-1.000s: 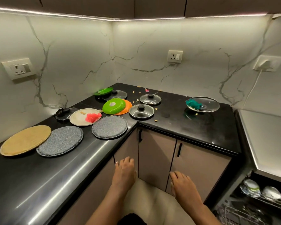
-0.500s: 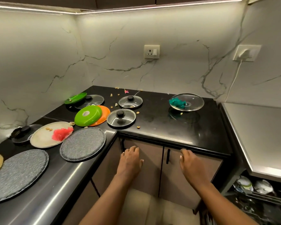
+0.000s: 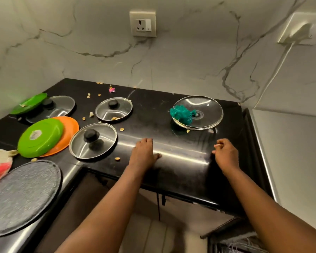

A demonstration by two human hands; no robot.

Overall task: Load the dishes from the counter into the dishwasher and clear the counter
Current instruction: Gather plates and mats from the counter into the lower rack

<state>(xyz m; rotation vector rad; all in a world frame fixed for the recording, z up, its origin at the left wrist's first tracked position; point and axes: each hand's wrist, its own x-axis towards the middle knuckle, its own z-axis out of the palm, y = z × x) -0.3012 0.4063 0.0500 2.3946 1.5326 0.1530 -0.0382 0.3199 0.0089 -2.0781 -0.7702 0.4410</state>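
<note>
Crowding the counter [image 3: 171, 143]: four glass lids, two green plates, both hands' grips loose, empty.

Black L-shaped counter [image 3: 181, 161] carries three knobbed glass lids [image 3: 93, 143], a bigger glass lid [image 3: 204, 114] holding a teal scrubber [image 3: 181, 114], a green plate [image 3: 40, 137] stacked on an orange plate [image 3: 70, 132], another green plate [image 3: 28, 103], a grey round mat [image 3: 20, 194] and scattered food crumbs [image 3: 117, 158].
</note>
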